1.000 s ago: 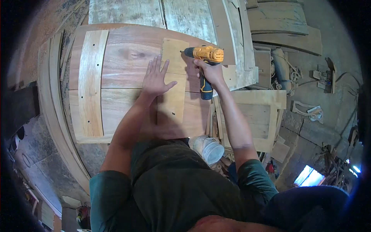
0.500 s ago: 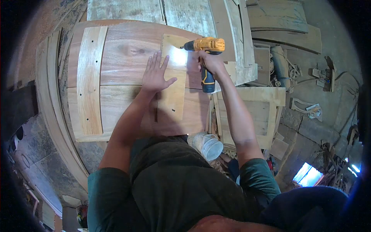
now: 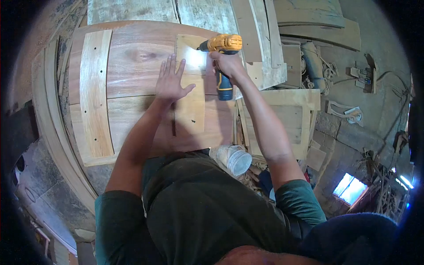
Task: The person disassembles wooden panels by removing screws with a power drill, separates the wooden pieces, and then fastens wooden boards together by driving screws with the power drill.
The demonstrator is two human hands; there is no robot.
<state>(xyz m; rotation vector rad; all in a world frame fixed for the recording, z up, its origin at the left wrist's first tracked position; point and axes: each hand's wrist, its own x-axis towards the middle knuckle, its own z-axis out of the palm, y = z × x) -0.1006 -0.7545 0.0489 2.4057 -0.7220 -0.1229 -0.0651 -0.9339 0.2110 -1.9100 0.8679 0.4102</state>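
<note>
A cordless drill [image 3: 227, 43], yellow and black with its work light lit, is gripped by its handle in my right hand [image 3: 232, 67]. Its tip points left and down at the upper part of a pale wooden strip [image 3: 194, 106]; whether it touches the wood I cannot tell. My left hand [image 3: 171, 85] lies flat with fingers spread, across the left edge of that strip. Beneath is a broad curved-top wooden panel [image 3: 137, 79]. A second, slightly curved strip [image 3: 95, 90] with several dark holes lies along the panel's left side.
A whitish bucket [image 3: 240, 162] stands by my body at the panel's lower right. A framed wooden panel [image 3: 282, 121] lies to the right. Long curved boards [image 3: 51, 106] run down the left. Several boards [image 3: 313, 26] are stacked at upper right, near a cable on the floor.
The whole view has shifted slightly, so the panel appears farther left. The drill's rear has tilted a little relative to the strip; my left hand stays flat in nearly the same place.
</note>
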